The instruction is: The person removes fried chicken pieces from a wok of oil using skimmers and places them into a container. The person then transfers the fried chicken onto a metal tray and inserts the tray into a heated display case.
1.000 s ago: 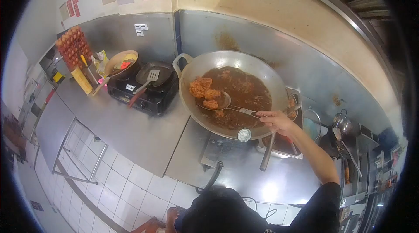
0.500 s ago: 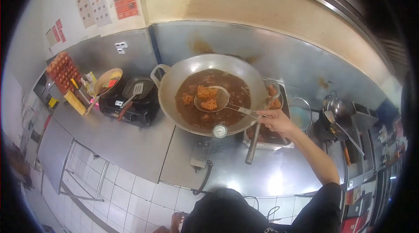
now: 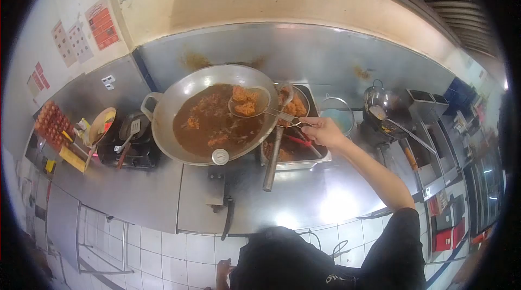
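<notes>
My right hand (image 3: 321,131) is closed around the handle of a wire strainer (image 3: 264,101). Browned fried pieces (image 3: 244,101) lie in the strainer, over the right side of a big wok (image 3: 163,140). Dark oil (image 3: 190,132) with more pieces fills the wok's bottom, and a dial thermometer (image 3: 220,156) sits at the near rim. Right beside the wok, a metal tray (image 3: 304,164) bears a basket of fried pieces (image 3: 296,106) and red-handled tongs (image 3: 297,140). At the bottom edge my left hand (image 3: 223,268) is small and partly hidden; its fingers are unclear.
On the left are a black stove (image 3: 142,155), a pan with a spatula (image 3: 134,127), a bowl (image 3: 103,121) and egg trays (image 3: 52,125). A round sieve (image 3: 337,113) and a dark wok (image 3: 382,108) are on the right. A wooden-handled tool (image 3: 273,162) crosses the tray's left side.
The strainer with its pieces has moved right across the wok, from the oil's left part toward the tray side. My right hand moved with it. The view has turned to the right.
</notes>
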A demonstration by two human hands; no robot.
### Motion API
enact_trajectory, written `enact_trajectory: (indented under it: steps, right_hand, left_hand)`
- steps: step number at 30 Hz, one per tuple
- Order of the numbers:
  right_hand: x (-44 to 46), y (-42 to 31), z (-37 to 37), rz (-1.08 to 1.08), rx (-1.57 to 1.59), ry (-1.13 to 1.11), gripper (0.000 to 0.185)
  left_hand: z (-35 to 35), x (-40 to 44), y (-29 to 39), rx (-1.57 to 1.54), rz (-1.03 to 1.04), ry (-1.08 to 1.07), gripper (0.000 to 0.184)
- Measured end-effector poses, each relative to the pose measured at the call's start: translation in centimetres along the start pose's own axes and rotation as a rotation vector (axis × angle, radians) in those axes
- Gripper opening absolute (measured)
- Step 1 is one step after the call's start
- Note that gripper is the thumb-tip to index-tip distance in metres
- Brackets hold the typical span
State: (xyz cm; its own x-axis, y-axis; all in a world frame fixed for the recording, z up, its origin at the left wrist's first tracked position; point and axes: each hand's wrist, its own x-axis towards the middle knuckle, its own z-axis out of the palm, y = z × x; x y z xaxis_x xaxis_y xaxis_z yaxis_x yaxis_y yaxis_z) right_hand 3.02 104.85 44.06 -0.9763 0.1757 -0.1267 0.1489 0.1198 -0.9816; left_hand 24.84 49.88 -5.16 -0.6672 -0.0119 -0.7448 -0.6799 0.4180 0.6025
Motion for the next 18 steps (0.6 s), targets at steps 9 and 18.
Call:
enact_trajectory:
  steps: [9,18]
  right_hand:
    - [0.5,-1.9,-8.5,-0.045,0.109,0.086,0.043]
    - [3.3,-2.2,-17.4,-0.146,0.041,0.274,0.045]
  left_hand:
    - [5.1,-1.6,-1.9,-0.001,0.302,0.019,0.026]
    - [7.3,-1.8,-4.2,0.658,0.482,0.114,0.026]
